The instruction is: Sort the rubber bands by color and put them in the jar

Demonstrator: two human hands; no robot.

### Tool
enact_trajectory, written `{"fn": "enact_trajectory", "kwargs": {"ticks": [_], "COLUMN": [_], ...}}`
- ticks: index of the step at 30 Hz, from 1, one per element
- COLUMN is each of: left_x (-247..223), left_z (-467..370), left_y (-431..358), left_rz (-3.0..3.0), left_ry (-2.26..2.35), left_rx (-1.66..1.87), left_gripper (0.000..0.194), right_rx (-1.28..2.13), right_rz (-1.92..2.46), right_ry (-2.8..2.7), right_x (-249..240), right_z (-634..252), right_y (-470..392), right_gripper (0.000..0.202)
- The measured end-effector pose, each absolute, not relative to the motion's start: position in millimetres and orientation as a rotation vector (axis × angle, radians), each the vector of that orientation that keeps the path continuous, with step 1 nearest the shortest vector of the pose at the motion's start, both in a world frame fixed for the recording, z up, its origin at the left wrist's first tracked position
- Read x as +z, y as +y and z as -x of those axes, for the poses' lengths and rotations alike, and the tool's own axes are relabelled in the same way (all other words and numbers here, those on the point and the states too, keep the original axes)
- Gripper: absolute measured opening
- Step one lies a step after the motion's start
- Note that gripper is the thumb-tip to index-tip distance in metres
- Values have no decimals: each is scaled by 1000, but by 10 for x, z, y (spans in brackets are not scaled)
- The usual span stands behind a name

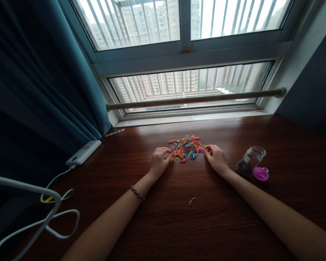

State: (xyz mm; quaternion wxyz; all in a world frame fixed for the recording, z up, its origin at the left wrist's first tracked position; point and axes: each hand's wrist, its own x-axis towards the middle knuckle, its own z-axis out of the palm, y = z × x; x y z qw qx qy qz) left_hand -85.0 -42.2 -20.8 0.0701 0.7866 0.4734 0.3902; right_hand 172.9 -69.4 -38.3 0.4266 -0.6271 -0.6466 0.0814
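A heap of small, many-coloured looped hair ties [187, 148] lies on the dark wooden table. At its left edge is my left hand [160, 160], thumb and forefinger bent together against the outermost bands; whether a band is between them is too small to tell. My right hand [217, 159] touches the heap's right edge, its fingertips closed at some pink and yellow bands. One pink hair tie [192, 201] lies apart, nearer to me, between my forearms.
Right of my right hand, a clear jar [251, 160] with dark contents leans tilted beside a small pink lid-like cup [261, 174]. On the left are a white power bank [83, 153] and white cable [62, 214]. A rail [195, 100] crosses the window behind the table [157, 224].
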Motion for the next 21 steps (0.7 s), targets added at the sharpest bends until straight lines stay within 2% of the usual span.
{"fn": "enact_trajectory", "kwargs": {"ticks": [7, 9, 13, 15, 18, 21], "left_x": [-227, -237, -260, -266, -261, -254], "left_z": [818, 814, 818, 824, 836, 853], "left_y": [-434, -436, -423, -412, -404, -404], "left_rz": [-2502, -2528, -2513, -2483, -2408, -2300], "left_ry": [1335, 1317, 1297, 1297, 1312, 1348], "left_rx": [1015, 976, 978, 1007, 1076, 1146], "left_gripper": [11, 12, 16, 16, 16, 15], "right_rx": [527, 790, 1549, 1768, 1620, 1071], "right_rz": [1351, 1232, 958, 875, 952, 1177], "right_ry": [-1433, -1431, -1678, -1816, -1808, -1691], "right_x": [-229, -169, -29, 2, -31, -113], "right_z": [-1523, -1444, -1301, -1255, -1251, -1342], "right_y": [-806, -869, -1044, -1102, -1089, -981], "right_gripper": [16, 17, 26, 32, 35, 29]}}
